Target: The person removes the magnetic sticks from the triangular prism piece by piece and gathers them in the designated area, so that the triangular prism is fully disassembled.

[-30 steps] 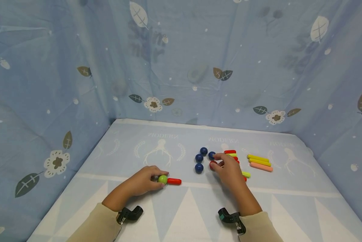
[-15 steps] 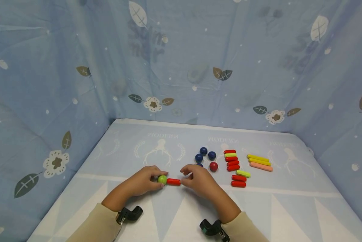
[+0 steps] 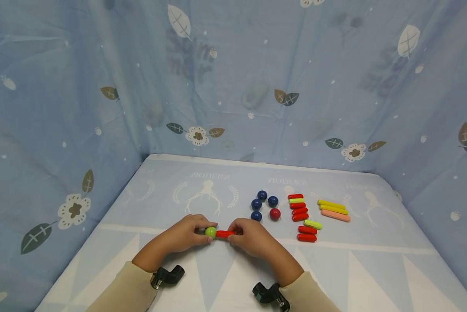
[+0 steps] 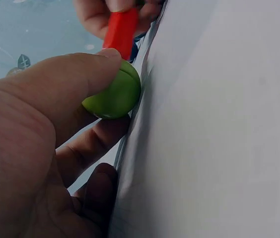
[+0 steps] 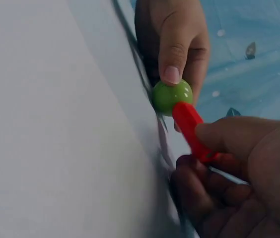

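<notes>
My left hand (image 3: 187, 234) pinches a green ball (image 3: 210, 232) between thumb and fingers, low over the tabletop. A short red stick (image 3: 223, 234) extends from the ball's right side, and my right hand (image 3: 252, 237) grips its other end. In the left wrist view the thumb lies over the ball (image 4: 117, 96), with the red stick (image 4: 120, 34) behind it. The right wrist view shows thumb and fingers around the stick (image 5: 188, 124), its tip against the ball (image 5: 170, 95).
Several blue balls (image 3: 256, 204) and a red ball (image 3: 274, 214) lie behind my right hand. To their right is a column of short red sticks (image 3: 300, 216) and light-green sticks (image 3: 313, 224). Farther right lie two yellow sticks (image 3: 333, 207) and an orange one (image 3: 335, 216). Patterned cloth walls surround the table.
My right hand has left the red ball, come left and taken hold of the red stick's free end. My left hand keeps holding the green ball in place.
</notes>
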`<state>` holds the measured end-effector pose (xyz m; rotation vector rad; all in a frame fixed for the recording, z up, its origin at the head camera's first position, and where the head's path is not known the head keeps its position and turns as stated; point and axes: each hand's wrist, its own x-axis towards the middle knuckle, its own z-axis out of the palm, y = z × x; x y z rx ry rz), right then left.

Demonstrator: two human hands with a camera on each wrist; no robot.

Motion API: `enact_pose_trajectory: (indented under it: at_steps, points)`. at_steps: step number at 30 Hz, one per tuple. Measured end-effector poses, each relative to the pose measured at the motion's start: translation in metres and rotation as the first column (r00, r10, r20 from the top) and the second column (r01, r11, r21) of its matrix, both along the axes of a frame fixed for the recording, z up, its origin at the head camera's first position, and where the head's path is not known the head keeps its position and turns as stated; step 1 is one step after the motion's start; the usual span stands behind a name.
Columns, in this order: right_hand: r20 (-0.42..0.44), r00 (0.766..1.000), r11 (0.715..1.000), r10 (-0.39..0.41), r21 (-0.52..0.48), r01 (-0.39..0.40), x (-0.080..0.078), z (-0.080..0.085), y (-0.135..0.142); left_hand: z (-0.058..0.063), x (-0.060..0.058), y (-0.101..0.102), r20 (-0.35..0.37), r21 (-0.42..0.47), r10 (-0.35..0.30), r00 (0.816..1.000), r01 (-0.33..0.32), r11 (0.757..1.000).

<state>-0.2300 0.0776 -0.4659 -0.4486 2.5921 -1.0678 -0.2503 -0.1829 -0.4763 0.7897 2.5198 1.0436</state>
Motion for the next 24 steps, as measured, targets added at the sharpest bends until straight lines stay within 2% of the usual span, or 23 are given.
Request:
enact_pose_trajectory:
  at_steps: [5,9,17,24]
  points:
    - [0.022,0.999,0.990,-0.048,-0.135,0.050,-0.002,-0.004,0.002,0.000,0.000,0.001,-0.011,-0.011,0.007,1.000,-0.008,1.000]
    - [0.050,0.998,0.976,-0.045,-0.211,0.055,-0.002,-0.009,0.002,0.000,0.001,0.000,0.000,-0.011,0.019,1.000,-0.019,1.000]
    - [0.007,1.000,0.983,-0.005,-0.182,0.006,-0.001,-0.016,0.003,-0.002,0.002,-0.001,0.009,0.002,0.011,1.000,-0.011,1.000]
    - [0.002,1.000,0.980,-0.007,-0.199,0.007,-0.001,-0.018,0.006,-0.002,0.000,0.001,-0.002,-0.013,0.010,1.000,-0.011,1.000]
